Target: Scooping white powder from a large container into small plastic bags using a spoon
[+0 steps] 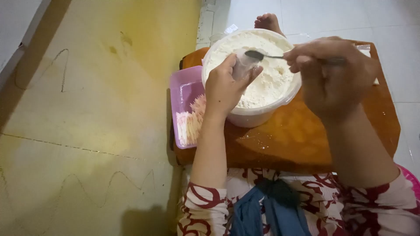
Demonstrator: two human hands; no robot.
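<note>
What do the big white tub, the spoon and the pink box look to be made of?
White tub: looks like plastic, smooth and slightly translucent at the wall. Spoon: probably metal, going by its thin handle and dark gleaming bowl. Pink box: translucent glossy plastic, its contents showing through.

a small clear plastic bag [243, 65] is pinched upright and open-mouthed, held just over the white flour in a big round white tub [245, 114]. a metal spoon [262, 55] lies level above the bag's mouth, its dark bowl pointing left, handle running right. the tub stands on a low orange wooden desk [297, 140], filled nearly to its rim with lumpy flour.
</note>
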